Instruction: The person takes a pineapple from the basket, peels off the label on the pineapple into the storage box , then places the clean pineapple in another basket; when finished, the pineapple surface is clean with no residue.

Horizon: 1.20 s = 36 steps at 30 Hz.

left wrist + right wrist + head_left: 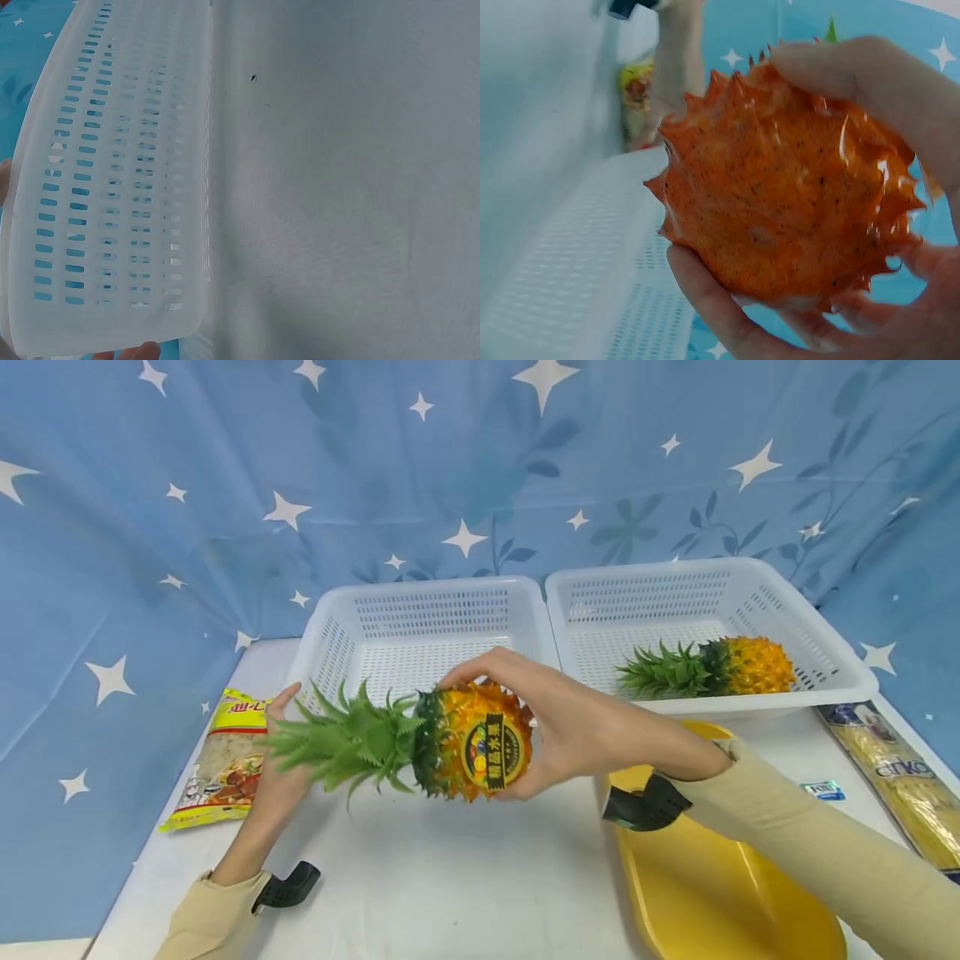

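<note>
My right hand point(558, 718) grips a pineapple point(457, 743) by its orange body, thumb and fingers curled round it. The pineapple lies sideways in the air, leafy crown to the left, a round black-and-gold label facing up. In the right wrist view its spiky orange base point(780, 195) fills the middle. At the near left corner of the left white basket point(435, 587), my left hand point(279, 789) is partly hidden by the crown. The left wrist view shows fingertips point(142, 351) at the edge of the basket wall point(127, 187), holding it.
A second pineapple point(750, 667) lies in the right white basket point(798, 697). A yellow bin point(705, 893) stands below my right forearm. On the left lies a yellow food packet point(232, 760); on the right, a noodle packet point(892, 777) and a small blue-green packet point(823, 790).
</note>
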Motion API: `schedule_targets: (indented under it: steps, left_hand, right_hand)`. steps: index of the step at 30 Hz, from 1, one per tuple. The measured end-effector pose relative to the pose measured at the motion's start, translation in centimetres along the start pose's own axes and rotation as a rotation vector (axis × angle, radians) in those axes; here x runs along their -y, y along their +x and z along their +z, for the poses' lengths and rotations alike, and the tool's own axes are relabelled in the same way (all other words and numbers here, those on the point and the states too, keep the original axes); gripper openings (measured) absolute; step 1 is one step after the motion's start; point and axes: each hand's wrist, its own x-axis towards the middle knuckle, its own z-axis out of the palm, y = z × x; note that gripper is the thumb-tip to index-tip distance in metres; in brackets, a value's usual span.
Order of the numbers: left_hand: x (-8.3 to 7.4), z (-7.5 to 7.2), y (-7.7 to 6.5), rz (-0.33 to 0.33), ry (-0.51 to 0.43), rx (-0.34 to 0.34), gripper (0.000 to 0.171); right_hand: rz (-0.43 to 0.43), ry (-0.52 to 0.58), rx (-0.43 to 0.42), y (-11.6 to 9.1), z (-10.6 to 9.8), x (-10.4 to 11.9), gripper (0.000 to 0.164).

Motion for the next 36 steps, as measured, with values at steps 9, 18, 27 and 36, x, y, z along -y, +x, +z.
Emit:
schedule_targets:
  steps: [9, 18, 27, 36]
  left_hand:
    - [-0.6, 0.0, 0.2, -0.184, 0.129, -0.036, 0.105]
    - [-0.5, 0.0, 0.3, -0.155, 0.106, -0.024, 0.107]
    - [-0.4, -0.1, 0.1, -0.177, 0.089, -0.025, 0.105]
    - [-0.6, 0.1, 0.1, -0.173, 0.065, -0.026, 0.103]
  right_hand:
    - [-0.004, 0.063, 0.149, -4.1, 1.5, -1.1, 0.095]
    - [0.091, 0.057, 0.173, -6.3, 3.2, -3.0, 0.094]
    - [0.211, -0.071, 0.138, -6.9, 3.8, -4.4, 0.092]
    - [0.265, -0.08, 0.138, -7.1, 4.3, -5.6, 0.089]
